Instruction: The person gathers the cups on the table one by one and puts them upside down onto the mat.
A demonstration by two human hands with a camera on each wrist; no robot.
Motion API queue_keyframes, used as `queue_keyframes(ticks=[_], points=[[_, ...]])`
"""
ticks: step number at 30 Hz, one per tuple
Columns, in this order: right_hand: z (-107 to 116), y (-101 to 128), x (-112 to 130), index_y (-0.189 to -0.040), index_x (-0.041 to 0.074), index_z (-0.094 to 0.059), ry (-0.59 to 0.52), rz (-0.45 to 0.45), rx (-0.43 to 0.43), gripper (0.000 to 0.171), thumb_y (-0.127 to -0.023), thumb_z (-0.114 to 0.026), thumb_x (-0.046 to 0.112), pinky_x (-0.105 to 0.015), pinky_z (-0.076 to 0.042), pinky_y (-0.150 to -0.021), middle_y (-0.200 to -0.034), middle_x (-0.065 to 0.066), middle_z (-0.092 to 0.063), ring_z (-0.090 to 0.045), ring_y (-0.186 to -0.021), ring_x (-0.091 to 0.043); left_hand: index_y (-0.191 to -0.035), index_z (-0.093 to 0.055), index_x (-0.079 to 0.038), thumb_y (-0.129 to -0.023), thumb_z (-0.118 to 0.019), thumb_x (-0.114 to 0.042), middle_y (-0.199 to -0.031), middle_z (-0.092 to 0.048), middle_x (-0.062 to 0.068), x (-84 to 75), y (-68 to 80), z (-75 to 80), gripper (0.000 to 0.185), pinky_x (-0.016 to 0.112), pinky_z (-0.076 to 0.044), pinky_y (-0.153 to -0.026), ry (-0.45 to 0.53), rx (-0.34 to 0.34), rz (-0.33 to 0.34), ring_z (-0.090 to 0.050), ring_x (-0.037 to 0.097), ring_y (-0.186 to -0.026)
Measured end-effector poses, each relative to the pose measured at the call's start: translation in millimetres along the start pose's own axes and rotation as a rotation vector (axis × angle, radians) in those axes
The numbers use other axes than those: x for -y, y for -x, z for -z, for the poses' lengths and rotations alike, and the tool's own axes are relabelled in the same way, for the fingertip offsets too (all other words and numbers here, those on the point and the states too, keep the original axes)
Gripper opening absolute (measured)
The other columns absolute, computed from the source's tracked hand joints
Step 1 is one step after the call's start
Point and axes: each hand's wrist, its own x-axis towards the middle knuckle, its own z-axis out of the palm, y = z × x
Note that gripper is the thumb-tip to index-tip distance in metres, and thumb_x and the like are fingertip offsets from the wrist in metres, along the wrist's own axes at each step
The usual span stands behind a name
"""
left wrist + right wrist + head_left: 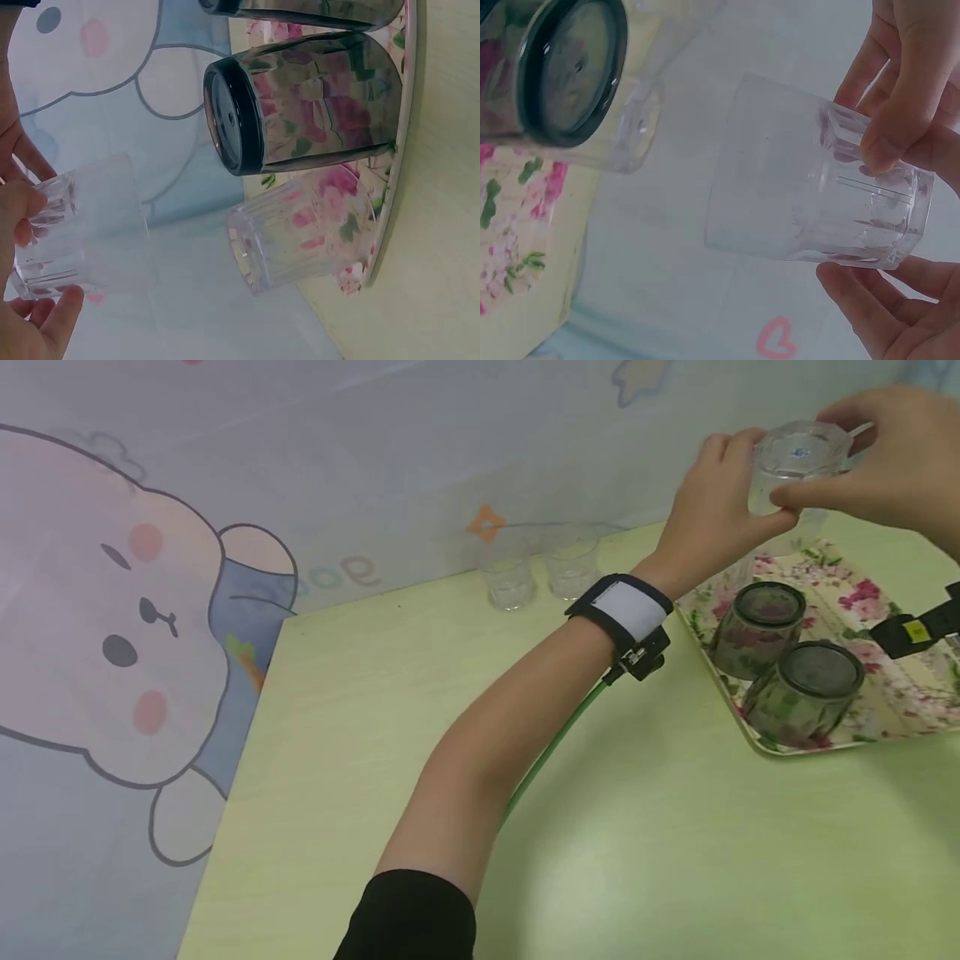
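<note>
Both hands hold one clear ribbed glass (797,462) upside down in the air above the floral tray (900,693). My left hand (731,485) grips its left side and my right hand (888,464) its right side and base. In the left wrist view the held glass (82,225) lies between my fingers (22,206). The right wrist view shows the held glass (817,195) pinched near its thick base by fingers (896,97). On the tray stand two dark upturned glasses (757,627) (806,693) and one clear upturned glass (300,232).
Two clear glasses (508,578) (572,568) stand upright on the pale green table (375,735), near the back edge by the cartoon-printed wall. The tray sits at the table's right side. A green cable (555,743) runs along my left forearm.
</note>
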Motion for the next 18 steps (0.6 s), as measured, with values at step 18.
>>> queue_keyframes(ticks=[18], points=[[-8.2, -11.3, -22.7, -0.137, -0.016, -0.037, 0.081, 0.007, -0.043, 0.079, -0.087, -0.064, 0.038, -0.065, -0.044, -0.083, -0.123, -0.044, -0.043, -0.044, -0.096, -0.055, -0.149, -0.030, -0.011, -0.093, -0.052, -0.046, -0.152, -0.034, 0.007, -9.5, -25.1, -26.7, 0.070, 0.015, -0.030, -0.114, -0.130, -0.033, -0.081, -0.042, 0.013, -0.136]])
